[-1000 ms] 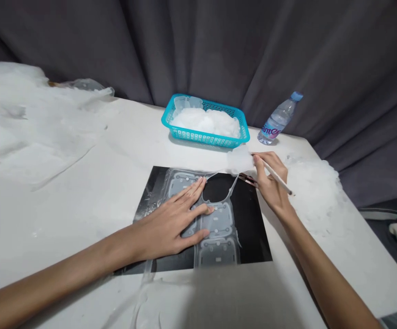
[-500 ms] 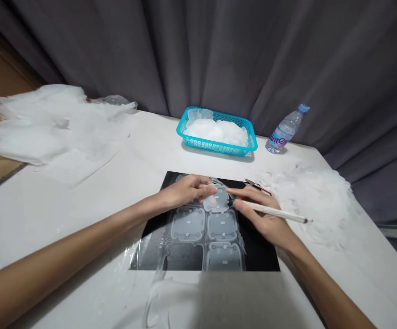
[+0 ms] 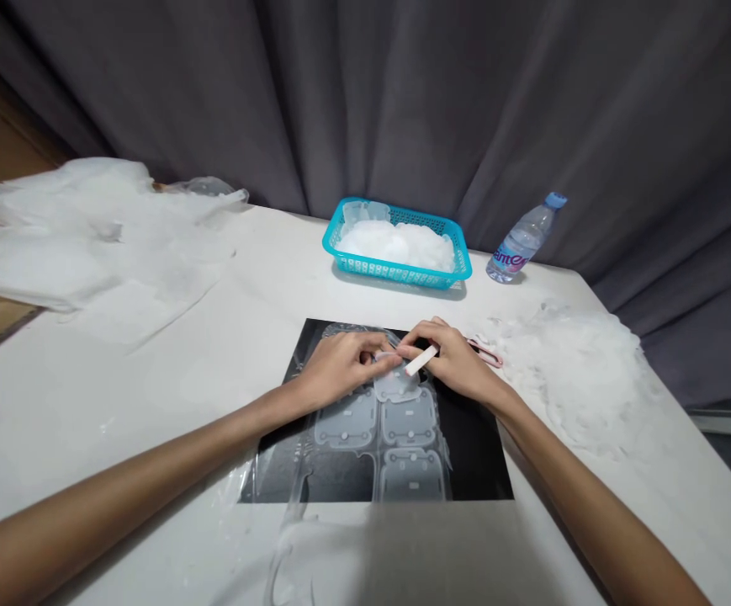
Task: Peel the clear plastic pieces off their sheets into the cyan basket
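Observation:
A clear plastic sheet of moulded rounded-square pieces [image 3: 381, 433] lies on a black mat [image 3: 472, 454] on the white table. My left hand [image 3: 340, 370] rests on the sheet's far end, fingers curled and pinching the top piece [image 3: 396, 387]. My right hand [image 3: 457, 362] meets it from the right, closed around a thin white stick-like tool [image 3: 421, 360] whose tip points at that same piece. The two hands nearly touch above the piece.
A turquoise basket [image 3: 396, 271] of white translucent pieces stands at the back. A water bottle [image 3: 520, 244] stands right of it. Heaps of white plastic scraps lie at right [image 3: 580, 362] and far left [image 3: 75, 236]. Small scissors [image 3: 484, 351] lie beside my right hand. Grey curtain behind.
My right hand came back from the scrap heap at right to the sheet, turning the white tool inward. My left hand went from lying flat to pinching the top piece.

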A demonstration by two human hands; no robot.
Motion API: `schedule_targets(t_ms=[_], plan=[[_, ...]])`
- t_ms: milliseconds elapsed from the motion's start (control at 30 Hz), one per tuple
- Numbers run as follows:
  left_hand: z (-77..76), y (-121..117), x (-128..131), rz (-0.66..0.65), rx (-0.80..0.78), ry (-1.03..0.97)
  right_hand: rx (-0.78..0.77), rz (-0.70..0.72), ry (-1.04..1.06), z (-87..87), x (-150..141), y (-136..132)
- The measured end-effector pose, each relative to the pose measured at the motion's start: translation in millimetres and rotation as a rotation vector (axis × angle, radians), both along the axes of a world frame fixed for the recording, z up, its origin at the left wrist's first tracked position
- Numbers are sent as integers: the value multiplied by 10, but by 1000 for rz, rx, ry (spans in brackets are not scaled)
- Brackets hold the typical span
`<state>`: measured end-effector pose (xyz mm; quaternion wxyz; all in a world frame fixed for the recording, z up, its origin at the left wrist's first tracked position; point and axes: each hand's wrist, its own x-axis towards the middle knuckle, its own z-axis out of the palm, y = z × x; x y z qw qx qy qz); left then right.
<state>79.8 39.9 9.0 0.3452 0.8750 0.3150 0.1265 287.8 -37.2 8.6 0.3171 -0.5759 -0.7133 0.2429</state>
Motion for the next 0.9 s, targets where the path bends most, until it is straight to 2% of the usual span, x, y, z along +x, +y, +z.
schedule_targets(t_ms=[100, 200, 267, 300, 367, 467, 533, 600, 700, 900], plan=[[-61, -80, -19, -56, 179, -23, -10, -49, -21, -49, 0, 58], [-123, -194, -43, -243, 504, -129, 22, -197, -71, -163, -8, 141], [-128, -238, -59, -324, 597, -195, 50, -286, -102, -219, -9, 185], [-117, -240, -66, -322, 559, -211, 60, -300, -112, -227, -3, 196], [-75, -207, -80, -250, 350, -219, 72, -284, -118, -190, 36, 189], [-8, -115, -92, -116, -32, -250, 127, -270, -51, -26, 138, 116], [9, -69, -92, -76, -188, -306, 146, -265, 74, 100, 189, 40], [2, -50, -87, -74, -240, -352, 75, -195, 198, 190, 192, -39], [-24, -54, -82, -83, -204, -378, -45, -23, 276, 217, 126, -120], [-29, -68, -97, -106, -159, -377, 86, 58, 282, 171, 93, -132]])
